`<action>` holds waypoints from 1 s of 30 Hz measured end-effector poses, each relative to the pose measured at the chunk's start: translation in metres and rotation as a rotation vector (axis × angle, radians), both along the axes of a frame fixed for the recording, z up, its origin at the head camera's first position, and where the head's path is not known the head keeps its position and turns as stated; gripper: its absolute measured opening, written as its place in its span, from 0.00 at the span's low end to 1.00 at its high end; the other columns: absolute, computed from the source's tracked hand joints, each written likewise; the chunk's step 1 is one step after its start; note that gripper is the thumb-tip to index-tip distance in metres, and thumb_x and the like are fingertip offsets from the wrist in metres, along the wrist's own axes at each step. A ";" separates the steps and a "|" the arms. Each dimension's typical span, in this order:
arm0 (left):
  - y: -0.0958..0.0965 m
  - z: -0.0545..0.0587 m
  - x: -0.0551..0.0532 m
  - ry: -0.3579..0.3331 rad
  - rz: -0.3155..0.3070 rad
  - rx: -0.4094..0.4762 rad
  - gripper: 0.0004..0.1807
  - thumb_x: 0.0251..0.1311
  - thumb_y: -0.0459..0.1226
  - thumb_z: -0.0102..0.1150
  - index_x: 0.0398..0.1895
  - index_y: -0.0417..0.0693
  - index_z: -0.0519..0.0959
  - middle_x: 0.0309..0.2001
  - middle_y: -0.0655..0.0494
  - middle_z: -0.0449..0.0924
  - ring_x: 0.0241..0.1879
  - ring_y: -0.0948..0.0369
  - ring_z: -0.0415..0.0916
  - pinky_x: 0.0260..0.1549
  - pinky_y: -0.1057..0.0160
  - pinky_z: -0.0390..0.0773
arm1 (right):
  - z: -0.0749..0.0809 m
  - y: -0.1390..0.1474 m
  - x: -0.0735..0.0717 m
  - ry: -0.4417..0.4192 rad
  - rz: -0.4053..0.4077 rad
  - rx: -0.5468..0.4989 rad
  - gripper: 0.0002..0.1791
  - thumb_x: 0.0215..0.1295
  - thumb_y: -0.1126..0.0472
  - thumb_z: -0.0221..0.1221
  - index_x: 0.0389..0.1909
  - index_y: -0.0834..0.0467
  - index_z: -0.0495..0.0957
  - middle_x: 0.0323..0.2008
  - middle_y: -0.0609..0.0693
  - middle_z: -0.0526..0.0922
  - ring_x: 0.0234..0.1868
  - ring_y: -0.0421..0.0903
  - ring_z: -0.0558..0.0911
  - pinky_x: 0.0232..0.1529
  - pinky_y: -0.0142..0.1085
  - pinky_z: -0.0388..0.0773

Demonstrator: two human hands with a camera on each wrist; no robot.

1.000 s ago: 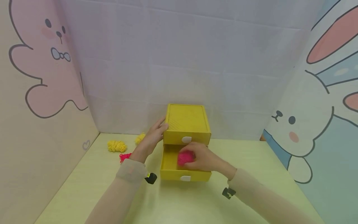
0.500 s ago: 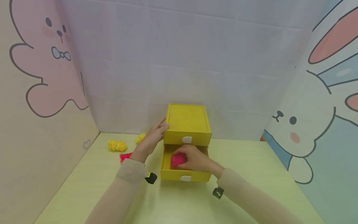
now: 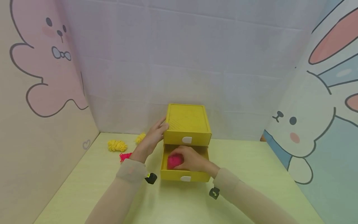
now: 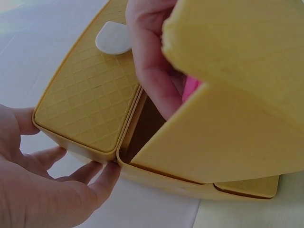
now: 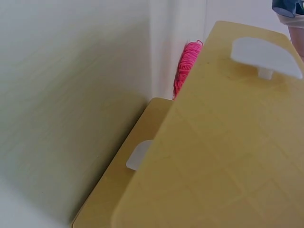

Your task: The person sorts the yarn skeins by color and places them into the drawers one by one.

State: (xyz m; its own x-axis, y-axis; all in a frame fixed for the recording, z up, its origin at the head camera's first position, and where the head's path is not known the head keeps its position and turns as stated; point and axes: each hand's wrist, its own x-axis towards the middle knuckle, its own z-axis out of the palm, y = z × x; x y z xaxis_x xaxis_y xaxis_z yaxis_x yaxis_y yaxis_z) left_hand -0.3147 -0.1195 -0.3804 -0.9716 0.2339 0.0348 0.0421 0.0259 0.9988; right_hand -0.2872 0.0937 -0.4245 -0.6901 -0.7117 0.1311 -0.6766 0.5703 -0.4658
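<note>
In the head view, my right hand (image 3: 188, 158) reaches into the pulled-out drawer (image 3: 185, 175) and grips a pink skein of yarn (image 3: 174, 161) near its left side. The left wrist view shows curled fingers (image 4: 151, 61) of that hand, with a bit of pink yarn (image 4: 191, 88) beyond; the drawer wall hides the rest. My left hand (image 3: 151, 139) rests against the left side of the yellow drawer unit (image 3: 187, 119), thumb at the upper front corner. Its fingers (image 4: 102, 185) touch the side panel in the left wrist view.
Left of the unit lie a yellow yarn skein (image 3: 117, 145), a second yellow skein (image 3: 140, 137) and a pink skein (image 3: 125, 156) partly behind my left wrist. A lower drawer with a white handle (image 5: 138, 154) shows in the right wrist view. Cloth walls surround the table (image 3: 237, 161).
My right hand has moved left inside the open drawer, carrying the pink skein toward the drawer's left side and slightly lower. My left hand has stayed against the unit.
</note>
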 end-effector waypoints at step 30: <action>0.000 0.002 0.002 -0.004 -0.020 -0.004 0.35 0.85 0.48 0.45 0.88 0.61 0.49 0.84 0.46 0.53 0.82 0.47 0.52 0.80 0.40 0.54 | 0.068 0.058 0.013 -0.175 -0.017 -0.078 0.27 0.70 0.52 0.72 0.66 0.55 0.82 0.64 0.47 0.84 0.63 0.48 0.83 0.66 0.47 0.81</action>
